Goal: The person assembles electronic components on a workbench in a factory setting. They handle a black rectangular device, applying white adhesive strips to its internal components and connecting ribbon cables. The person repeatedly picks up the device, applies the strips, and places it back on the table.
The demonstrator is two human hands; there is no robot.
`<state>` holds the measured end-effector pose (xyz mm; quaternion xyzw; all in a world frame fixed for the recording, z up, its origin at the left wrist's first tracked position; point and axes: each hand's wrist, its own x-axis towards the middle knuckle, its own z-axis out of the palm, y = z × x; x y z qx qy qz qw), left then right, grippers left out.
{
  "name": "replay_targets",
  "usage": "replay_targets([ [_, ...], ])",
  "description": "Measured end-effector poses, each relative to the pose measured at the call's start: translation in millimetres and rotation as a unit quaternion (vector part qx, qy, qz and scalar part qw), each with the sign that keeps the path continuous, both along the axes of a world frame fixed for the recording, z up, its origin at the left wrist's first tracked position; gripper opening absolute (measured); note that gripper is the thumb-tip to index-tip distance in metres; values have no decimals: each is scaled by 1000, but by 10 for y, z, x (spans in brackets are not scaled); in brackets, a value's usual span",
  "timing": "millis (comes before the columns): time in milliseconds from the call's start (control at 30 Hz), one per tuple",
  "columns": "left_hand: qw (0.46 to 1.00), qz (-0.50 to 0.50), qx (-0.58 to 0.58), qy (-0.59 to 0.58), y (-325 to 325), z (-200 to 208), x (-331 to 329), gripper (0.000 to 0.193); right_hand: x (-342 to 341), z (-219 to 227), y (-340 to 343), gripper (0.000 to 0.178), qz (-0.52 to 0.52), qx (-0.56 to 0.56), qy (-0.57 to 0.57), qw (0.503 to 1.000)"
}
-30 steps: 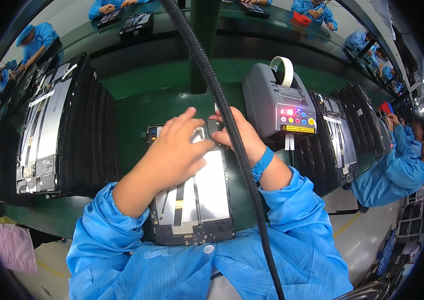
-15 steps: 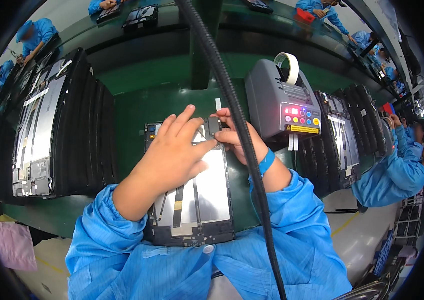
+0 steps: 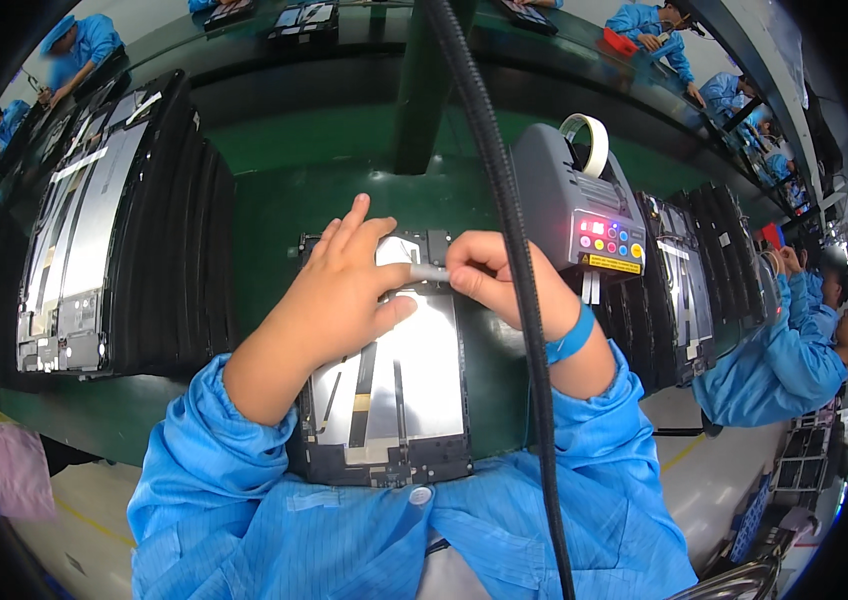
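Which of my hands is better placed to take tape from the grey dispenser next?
Your right hand, I'd judge: it is nearer the tape dispenser, while your left hand lies spread over the opened tablet. The right would first need to release the pale strip it pinches.

L hand [image 3: 339, 290] palm-down w/ spread fingers [image 3: 354, 220], R hand [image 3: 494, 280] in thumb-index pinch

- Electronics assembly workshop.
- Green bench [image 3: 279, 195], stacks [image 3: 84, 235] of opened devices either side.
- Tape dispenser [image 3: 569, 190], lit panel [image 3: 609, 238].
- Workers [image 3: 634, 20] in matching blue smocks [image 3: 96, 38] along far bench [image 3: 344, 60].
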<state>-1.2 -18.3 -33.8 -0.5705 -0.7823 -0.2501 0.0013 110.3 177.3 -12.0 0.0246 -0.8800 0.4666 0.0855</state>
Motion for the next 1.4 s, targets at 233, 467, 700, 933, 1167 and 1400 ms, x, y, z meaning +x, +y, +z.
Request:
replay_targets([
  [233, 994, 36, -16, -105, 58, 25, -38, 30, -239, -36, 105, 14, 53, 179, -100, 977],
  [467, 985, 113, -27, -128, 188, 68, 55, 21, -262, -102, 135, 16, 60, 180, -63, 980],
  [700, 984, 133, -27, -112, 244, 52, 84, 18, -206, -96, 79, 15, 7, 138, -78, 987],
  [933, 988, 138, -10, -71, 270, -6, 81, 17, -144, -344, -30, 26, -164, 33, -109, 980],
  [1167, 991, 119, -28, 46, 231, 86, 171, 33, 16, -647, -185, 38, -289, -70, -43, 954],
  [1400, 990, 128, 3, -57, -834, 206, 660, 94, 946, -562, -588, 73, -165, -29, -13, 986],
])
